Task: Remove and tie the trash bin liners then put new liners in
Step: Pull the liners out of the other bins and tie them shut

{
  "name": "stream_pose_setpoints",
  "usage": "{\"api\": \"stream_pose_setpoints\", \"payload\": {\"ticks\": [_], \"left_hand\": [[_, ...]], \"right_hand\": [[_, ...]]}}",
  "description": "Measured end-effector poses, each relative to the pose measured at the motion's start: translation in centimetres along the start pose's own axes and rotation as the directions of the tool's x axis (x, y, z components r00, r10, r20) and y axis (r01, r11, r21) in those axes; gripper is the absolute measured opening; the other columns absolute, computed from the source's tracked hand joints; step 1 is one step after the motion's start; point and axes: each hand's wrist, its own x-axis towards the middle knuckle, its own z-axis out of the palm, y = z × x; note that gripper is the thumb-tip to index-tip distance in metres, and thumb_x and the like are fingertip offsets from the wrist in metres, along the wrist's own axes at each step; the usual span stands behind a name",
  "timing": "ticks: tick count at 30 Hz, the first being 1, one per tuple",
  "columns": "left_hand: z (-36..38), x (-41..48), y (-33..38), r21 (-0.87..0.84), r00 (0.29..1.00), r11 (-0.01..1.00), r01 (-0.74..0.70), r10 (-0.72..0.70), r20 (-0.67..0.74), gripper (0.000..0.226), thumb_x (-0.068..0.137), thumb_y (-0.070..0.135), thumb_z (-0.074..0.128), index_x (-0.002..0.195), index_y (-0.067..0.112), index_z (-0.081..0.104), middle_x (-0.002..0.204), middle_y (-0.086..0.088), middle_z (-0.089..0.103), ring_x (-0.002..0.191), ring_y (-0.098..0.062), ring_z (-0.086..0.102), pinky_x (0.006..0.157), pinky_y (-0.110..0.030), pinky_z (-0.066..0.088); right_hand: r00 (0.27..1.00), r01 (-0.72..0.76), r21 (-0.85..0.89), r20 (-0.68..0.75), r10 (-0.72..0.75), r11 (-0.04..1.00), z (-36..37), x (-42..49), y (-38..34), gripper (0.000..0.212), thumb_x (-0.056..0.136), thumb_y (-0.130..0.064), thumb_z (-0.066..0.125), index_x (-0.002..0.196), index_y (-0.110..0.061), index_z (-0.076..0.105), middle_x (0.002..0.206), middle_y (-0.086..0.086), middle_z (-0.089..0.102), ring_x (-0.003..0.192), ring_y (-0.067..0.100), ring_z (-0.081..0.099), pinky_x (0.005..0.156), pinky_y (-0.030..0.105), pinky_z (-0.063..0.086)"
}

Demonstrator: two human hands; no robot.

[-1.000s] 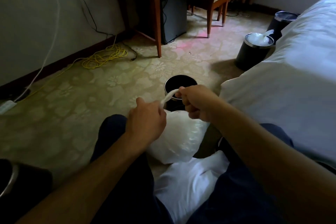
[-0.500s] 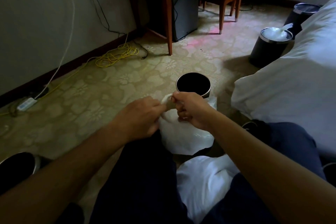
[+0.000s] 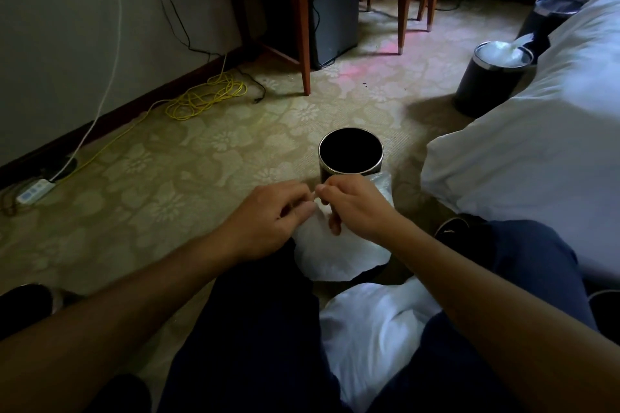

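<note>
A filled white bin liner (image 3: 339, 255) sits on the floor between my knees. My left hand (image 3: 268, 218) and my right hand (image 3: 355, 208) meet above it, and both pinch its twisted neck between fingers and thumb. Just beyond my hands stands a black bin (image 3: 350, 152) with a metal rim and no liner inside. A second white bag (image 3: 372, 329) lies closer to me, between my legs. Most of the liner's neck is hidden by my fingers.
A black bin with a white liner (image 3: 493, 77) stands at the right beside the bed (image 3: 543, 131), another dark bin (image 3: 550, 17) behind it. A further bin (image 3: 23, 305) sits at the lower left. Desk, chair, yellow cable (image 3: 208, 97) and a power strip (image 3: 33, 191) line the wall.
My hands have come together and dropped onto the top of the liner; the stretched strand of neck between them is no longer seen. The view has tilted down and left.
</note>
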Motion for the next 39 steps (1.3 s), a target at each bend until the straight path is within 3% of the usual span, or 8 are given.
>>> {"api": "stream_pose_setpoints", "payload": {"ticks": [2, 6, 11, 16, 20, 27, 35, 39], "left_hand": [[0.9, -0.1, 0.4, -0.314, 0.979, 0.928, 0.200, -0.199, 0.038, 0.023, 0.099, 0.028, 0.054, 0.081, 0.016, 0.062, 0.069, 0.009, 0.058, 0.060, -0.009, 0.051, 0.062, -0.026, 0.042], [2.4, -0.3, 0.9, -0.776, 0.858, 0.469, 0.423, -0.483, 0.176, 0.031, 0.103, 0.020, 0.047, 0.076, 0.014, 0.061, 0.075, 0.000, 0.059, 0.052, -0.012, 0.043, 0.054, -0.024, 0.034], [3.3, -0.7, 1.5, -0.910, 0.795, 0.033, 0.414, -0.500, 0.344, 0.028, 0.102, 0.033, 0.047, 0.083, 0.017, 0.061, 0.074, 0.004, 0.050, 0.050, -0.009, 0.036, 0.050, -0.024, 0.026], [3.9, -0.9, 2.2, -0.918, 0.795, -0.153, 0.366, -0.461, 0.394, 0.026, 0.093, 0.035, 0.055, 0.099, 0.019, 0.074, 0.075, 0.008, 0.053, 0.056, -0.008, 0.035, 0.051, -0.023, 0.028], [3.7, -0.4, 2.4, -0.920, 0.793, -0.029, 0.392, -0.497, 0.354, 0.028, 0.095, 0.027, 0.054, 0.110, 0.020, 0.076, 0.088, 0.005, 0.067, 0.060, -0.008, 0.043, 0.059, -0.024, 0.028], [3.2, 0.4, 2.5, -0.700, 0.863, 0.603, 0.382, -0.504, 0.038, 0.029, 0.101, 0.011, 0.052, 0.101, 0.024, 0.078, 0.094, -0.002, 0.078, 0.060, -0.013, 0.062, 0.060, -0.022, 0.051], [3.4, 0.8, 2.1, -0.636, 0.897, 0.696, 0.334, -0.442, -0.012, 0.007, 0.083, 0.023, 0.080, 0.089, 0.024, 0.081, 0.075, 0.002, 0.076, 0.074, -0.010, 0.072, 0.074, -0.026, 0.053], [3.6, 1.0, 1.4, -0.511, 0.903, 0.797, 0.321, -0.420, -0.088, 0.013, 0.077, 0.028, 0.085, 0.089, 0.028, 0.080, 0.055, 0.017, 0.056, 0.053, 0.004, 0.050, 0.055, -0.010, 0.039]], "right_hand": [[0.999, 0.025, -0.034, -0.038, -0.027, 0.999, 0.0, -0.4, 0.4, 0.031, 0.103, -0.017, 0.051, 0.081, 0.001, 0.062, 0.059, 0.009, 0.057, 0.046, 0.020, 0.063, 0.052, 0.029, 0.044], [0.998, 0.045, -0.014, -0.044, -0.045, 0.999, 0.2, -0.7, 1.3, 0.030, 0.102, -0.013, 0.050, 0.077, -0.001, 0.061, 0.058, 0.009, 0.068, 0.059, 0.023, 0.072, 0.068, 0.034, 0.051], [0.993, 0.095, 0.012, -0.067, -0.094, 0.995, 0.4, -1.1, 1.8, 0.028, 0.102, -0.018, 0.053, 0.083, 0.001, 0.064, 0.067, 0.010, 0.073, 0.067, 0.021, 0.074, 0.079, 0.037, 0.058], [0.978, 0.149, -0.113, -0.127, -0.163, 0.982, 0.1, -1.4, 2.7, 0.036, 0.107, -0.030, 0.046, 0.083, -0.010, 0.064, 0.071, 0.000, 0.072, 0.073, 0.012, 0.070, 0.083, 0.044, 0.054], [0.973, 0.138, -0.267, -0.141, -0.180, 0.954, -0.2, -1.8, 2.5, 0.025, 0.106, -0.027, 0.048, 0.095, -0.014, 0.067, 0.078, -0.004, 0.070, 0.076, 0.008, 0.065, 0.078, 0.037, 0.053], [0.969, 0.085, -0.295, -0.198, -0.148, 0.952, -1.4, -1.7, 2.1, 0.014, 0.094, -0.033, 0.066, 0.088, -0.023, 0.073, 0.073, -0.010, 0.069, 0.069, 0.002, 0.064, 0.065, 0.024, 0.046], [0.989, -0.046, -0.046, -0.146, 0.039, 0.998, -2.1, -2.3, 1.5, 0.011, 0.087, -0.029, 0.077, 0.087, -0.018, 0.078, 0.068, 0.001, 0.070, 0.058, -0.001, 0.057, 0.054, 0.012, 0.042], [0.975, -0.210, 0.226, -0.028, 0.222, 0.951, -2.4, -2.7, 1.6, 0.017, 0.092, -0.024, 0.073, 0.097, -0.009, 0.079, 0.067, -0.001, 0.065, 0.060, 0.003, 0.054, 0.054, 0.019, 0.040]]}}
